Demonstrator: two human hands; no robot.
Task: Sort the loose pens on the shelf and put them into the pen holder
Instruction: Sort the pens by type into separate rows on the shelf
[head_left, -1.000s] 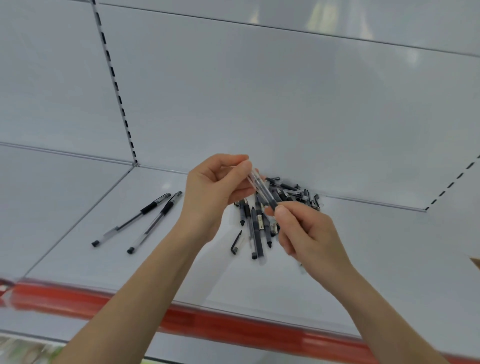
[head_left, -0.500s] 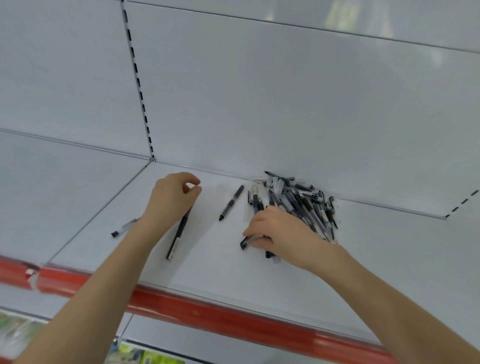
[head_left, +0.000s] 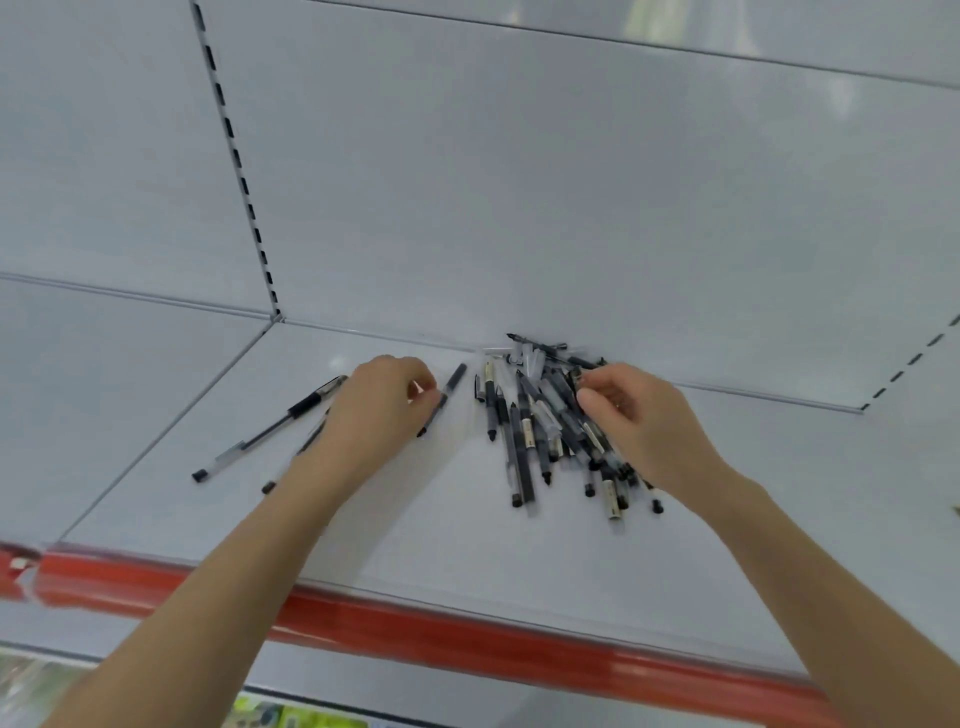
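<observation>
Since half a second ago the left hand (head_left: 382, 410) has gone rightward, away from the two pens it was over and across to the single pen (head_left: 442, 399) that lay by itself. The right hand (head_left: 641, 428) has left the near left corner of the pile (head_left: 524, 421) and now sits over its far right side.

Head view: the left hand reaches in from the lower left, knuckles up. Its thumb and forefinger are drawn together at the middle of the single pen, pinching it. That pen lies slantwise on the shelf (head_left: 415, 525), cap end toward the back panel (head_left: 519, 182), just left of the pile and apart from it.

The right hand comes in from the lower right with its fingers curled, their tips down among the pens at the back right of the pile. Whether they grip one of those pens or only touch them cannot be told, as the hand covers that part.

The pile is a loose heap of dark and clear pens against the back of the shelf, most pointing toward the front edge.

To the left lie two more pens side by side, both slanting. The long pen (head_left: 270, 428) is in full sight. The second pen (head_left: 291, 465) is mostly hidden under the left wrist.

A red strip (head_left: 467, 642) runs along the shelf's front edge. A slotted rail (head_left: 240, 174) climbs the back panel at upper left.
</observation>
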